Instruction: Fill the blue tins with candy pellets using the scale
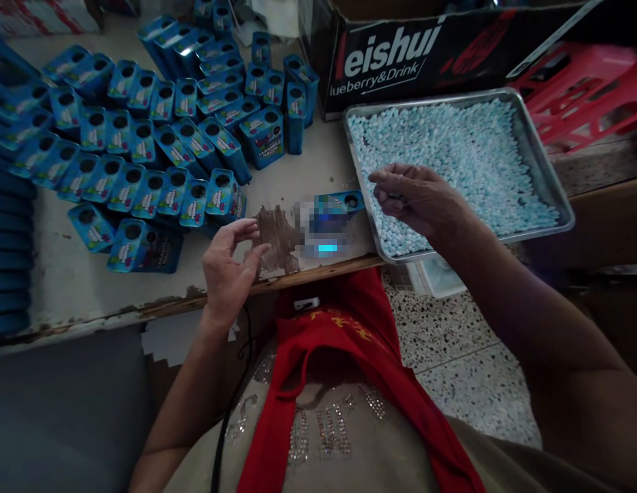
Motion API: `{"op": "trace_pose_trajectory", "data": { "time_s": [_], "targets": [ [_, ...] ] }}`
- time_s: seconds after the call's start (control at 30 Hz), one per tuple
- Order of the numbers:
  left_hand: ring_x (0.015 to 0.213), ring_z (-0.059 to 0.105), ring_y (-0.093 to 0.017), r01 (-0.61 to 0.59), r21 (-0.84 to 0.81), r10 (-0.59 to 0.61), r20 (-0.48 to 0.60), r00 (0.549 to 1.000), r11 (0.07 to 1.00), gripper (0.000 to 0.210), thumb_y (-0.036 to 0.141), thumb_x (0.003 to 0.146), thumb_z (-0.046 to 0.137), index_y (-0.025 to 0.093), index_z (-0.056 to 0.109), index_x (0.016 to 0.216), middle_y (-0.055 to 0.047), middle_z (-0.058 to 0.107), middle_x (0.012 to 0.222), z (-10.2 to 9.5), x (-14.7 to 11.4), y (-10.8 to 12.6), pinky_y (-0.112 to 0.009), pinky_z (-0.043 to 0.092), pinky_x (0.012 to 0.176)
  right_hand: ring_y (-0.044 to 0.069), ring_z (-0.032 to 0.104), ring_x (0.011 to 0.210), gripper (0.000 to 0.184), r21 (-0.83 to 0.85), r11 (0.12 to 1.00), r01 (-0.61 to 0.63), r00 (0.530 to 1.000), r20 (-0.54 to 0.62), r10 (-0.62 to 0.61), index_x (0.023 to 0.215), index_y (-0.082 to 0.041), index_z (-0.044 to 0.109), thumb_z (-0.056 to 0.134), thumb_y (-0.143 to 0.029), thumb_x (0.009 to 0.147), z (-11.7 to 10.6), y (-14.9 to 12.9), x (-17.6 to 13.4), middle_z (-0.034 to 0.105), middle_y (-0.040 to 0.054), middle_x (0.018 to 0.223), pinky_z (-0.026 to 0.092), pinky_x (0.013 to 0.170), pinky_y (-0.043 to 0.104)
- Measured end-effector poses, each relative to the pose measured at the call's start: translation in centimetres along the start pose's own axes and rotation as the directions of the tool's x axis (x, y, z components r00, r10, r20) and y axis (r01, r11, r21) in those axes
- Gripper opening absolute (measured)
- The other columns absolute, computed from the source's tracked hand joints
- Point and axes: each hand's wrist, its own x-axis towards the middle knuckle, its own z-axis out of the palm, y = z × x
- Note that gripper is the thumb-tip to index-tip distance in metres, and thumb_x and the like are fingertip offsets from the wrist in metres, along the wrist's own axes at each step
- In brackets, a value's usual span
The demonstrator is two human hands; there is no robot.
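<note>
My left hand (228,268) is over the table's front edge, its thumb and fingers apart with nothing between them. Over the left part of a metal tray (567,216) is my right hand (413,198), its fingers curled together; whatever they may hold is hidden. Small pale blue and white candies (451,147) cover the tray's bottom. A blue candy tin (343,202) lies between my hands, beside the tray. Part of it is lost in a pixelated patch where a bright cyan display (327,248) glows. Two blue tins (144,245) are left of my left hand.
Rows of blue tins (131,140) with dark round openings cover the table's left and back, and more are stacked at the far left. A black printed carton (390,58) stands behind the tray. Red plastic stools (585,89) are at right; a white container (444,277) is below the tray.
</note>
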Motion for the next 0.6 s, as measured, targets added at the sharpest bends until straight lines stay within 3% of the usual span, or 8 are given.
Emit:
{"op": "trace_pose_trajectory", "data": {
  "time_s": [0.2, 0.4, 0.6],
  "targets": [
    [0.112, 0.082, -0.025, -0.028, -0.034, 0.029, 0.016, 0.999, 0.999, 0.038, 0.029, 0.097, 0.091, 0.022, 0.079, 0.133, -0.008, 0.083, 0.125, 1.7, 0.1, 0.1, -0.042, 0.068, 0.110, 0.008, 0.045, 0.060, 0.037, -0.053, 0.998, 0.023, 0.995, 0.095, -0.018, 0.090, -0.021, 0.075, 0.102, -0.045, 0.096, 0.5, -0.5, 0.5, 0.064, -0.0009, 0.077, 0.036, 0.047, 0.018],
    [0.114, 0.082, -0.024, -0.091, -0.004, 0.091, 0.048, 0.995, 0.996, 0.040, 0.018, 0.095, 0.091, 0.024, 0.081, 0.133, -0.006, 0.083, 0.124, 3.5, 1.2, 1.6, -0.040, 0.067, 0.109, 0.008, 0.043, 0.056, 0.040, 0.001, 1.000, 0.032, 0.994, 0.106, -0.032, 0.099, -0.021, 0.078, 0.098, -0.055, 0.098, 0.5, 0.1, 0.5, 0.060, -0.0026, 0.074, 0.031, 0.045, 0.022],
    [0.115, 0.082, -0.025, -0.153, 0.034, 0.149, 0.088, 0.985, 0.988, 0.037, 0.019, 0.097, 0.092, 0.025, 0.081, 0.132, -0.006, 0.084, 0.124, 5.7, 2.6, 3.0, -0.040, 0.068, 0.107, 0.009, 0.040, 0.055, 0.041, -0.027, 0.999, 0.040, 0.995, 0.095, -0.037, 0.088, -0.020, 0.078, 0.101, -0.054, 0.095, 1.2, 1.0, 1.7, 0.054, -0.0042, 0.064, 0.027, 0.044, 0.021]
  ]
}}
